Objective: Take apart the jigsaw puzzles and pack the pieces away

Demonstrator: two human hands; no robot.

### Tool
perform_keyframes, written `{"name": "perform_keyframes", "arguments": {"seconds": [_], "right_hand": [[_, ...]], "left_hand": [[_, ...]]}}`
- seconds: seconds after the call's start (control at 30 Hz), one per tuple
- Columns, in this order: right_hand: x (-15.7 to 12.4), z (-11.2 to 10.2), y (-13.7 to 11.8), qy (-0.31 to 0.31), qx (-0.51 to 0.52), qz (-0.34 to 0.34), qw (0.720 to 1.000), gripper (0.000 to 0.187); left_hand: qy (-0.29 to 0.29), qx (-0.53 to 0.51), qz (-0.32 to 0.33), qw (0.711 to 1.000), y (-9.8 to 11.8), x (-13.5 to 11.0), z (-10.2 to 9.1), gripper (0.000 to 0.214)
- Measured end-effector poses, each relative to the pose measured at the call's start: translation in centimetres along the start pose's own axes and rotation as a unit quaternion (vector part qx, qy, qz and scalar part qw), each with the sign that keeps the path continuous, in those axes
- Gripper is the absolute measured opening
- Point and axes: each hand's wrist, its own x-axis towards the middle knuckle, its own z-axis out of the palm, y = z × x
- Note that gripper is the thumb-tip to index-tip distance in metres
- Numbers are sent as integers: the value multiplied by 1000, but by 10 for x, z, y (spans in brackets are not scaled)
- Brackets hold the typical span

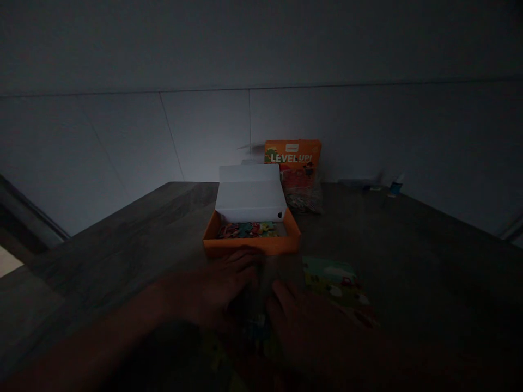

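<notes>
In deep shadow, my left hand [223, 283] reaches over the tabletop just in front of an orange box, its fingers stretched to the right and slightly bent. My right hand [294, 313] lies lower and to the right, fingers a little apart and resting low. Nothing shows clearly in either hand. Between and below them are dim, colourful puzzle pieces [257, 329], partly hidden by the hands and the dark. The open orange box [251, 248] holds loose puzzle pieces [249, 230], its white lid [250, 193] tipped back. Beside my right hand lies a printed puzzle picture [333, 275] with green ground.
Behind the box stands an orange "LEVEL UP!" box [293, 149], with a clear bag of pieces [303, 198] before it. A small blue-and-white item [395, 188] sits at the far right of the grey table [134, 239]. A pale wall [212, 130] rises behind.
</notes>
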Motion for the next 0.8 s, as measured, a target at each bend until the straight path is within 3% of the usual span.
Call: {"name": "perform_keyframes", "arguments": {"seconds": [0.1,0.27,0.4,0.57,0.8], "right_hand": [[6,0,12,5,-66,6,998,8],[12,-2,30,-19,-130,-3,991,9],[15,-14,32,-86,-111,13,990,7],[20,-30,28,-147,-103,18,984,20],[17,-29,36,-127,-24,-18,991,14]], "left_hand": [[-6,0,-25,1000,-1,-2,-4,46],[-50,-25,-51,997,-3,-6,-5,57],[-49,-21,-78,996,-3,-6,-4,55],[-69,-24,-102,992,0,-2,-5,46],[-42,-50,-100,993,-3,-2,-1,52]]}}
